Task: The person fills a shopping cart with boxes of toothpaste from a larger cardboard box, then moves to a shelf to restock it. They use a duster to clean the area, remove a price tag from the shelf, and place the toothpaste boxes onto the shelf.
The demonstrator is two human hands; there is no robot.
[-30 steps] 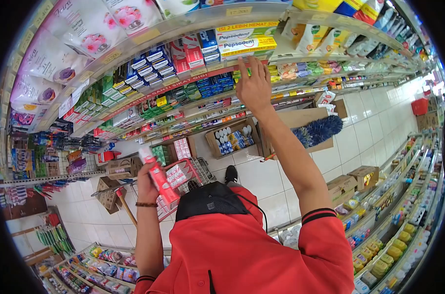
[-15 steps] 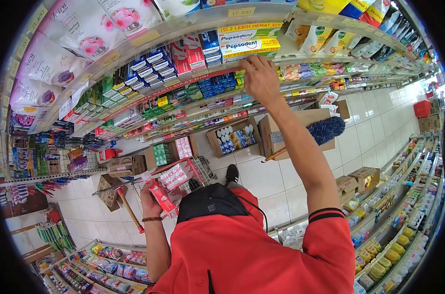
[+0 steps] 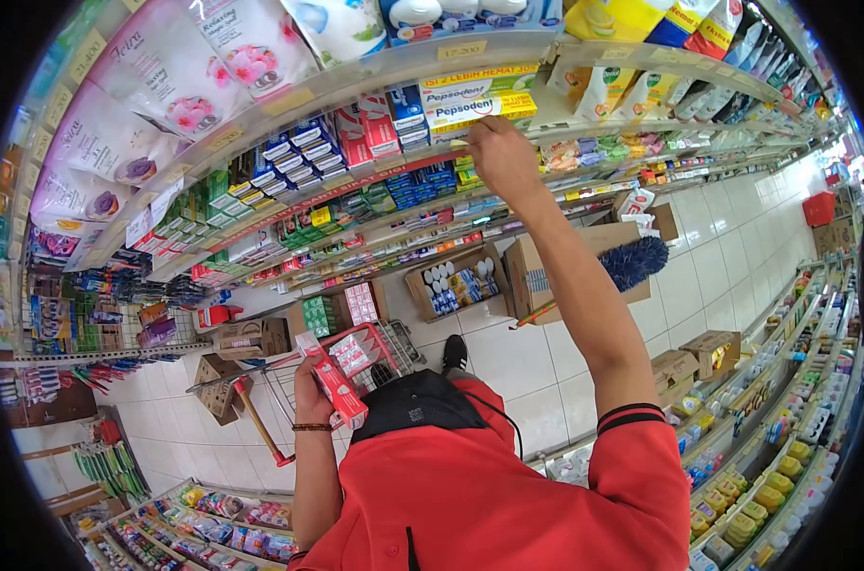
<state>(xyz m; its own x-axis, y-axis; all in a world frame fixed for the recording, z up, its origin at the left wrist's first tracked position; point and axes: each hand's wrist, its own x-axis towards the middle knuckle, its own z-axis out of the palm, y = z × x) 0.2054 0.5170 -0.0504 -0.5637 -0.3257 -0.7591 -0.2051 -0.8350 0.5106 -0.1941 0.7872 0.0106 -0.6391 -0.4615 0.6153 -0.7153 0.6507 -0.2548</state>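
My right hand is raised at the shelf edge, fingers closed beside the lower front of the yellow and white Pepsodent boxes; what it pinches, if anything, is too small to tell. Low on the left, my left hand is wrapped round a long red and white box. Just beside that box, a pack of pink and white cartons sits in the red-rimmed shopping cart. Red toothpaste boxes and blue ones stand on the shelf left of the Pepsodent.
A blue duster lies across a large open carton on the floor. Another carton holds white-capped items. Stocked shelves line the right side. Small cartons stand near them. Pouches fill the upper shelf.
My right hand has moved slightly down along the shelf edge, its fingers drawn closer together. My left hand, with the red box, has shifted right and down. The view has shifted a little.
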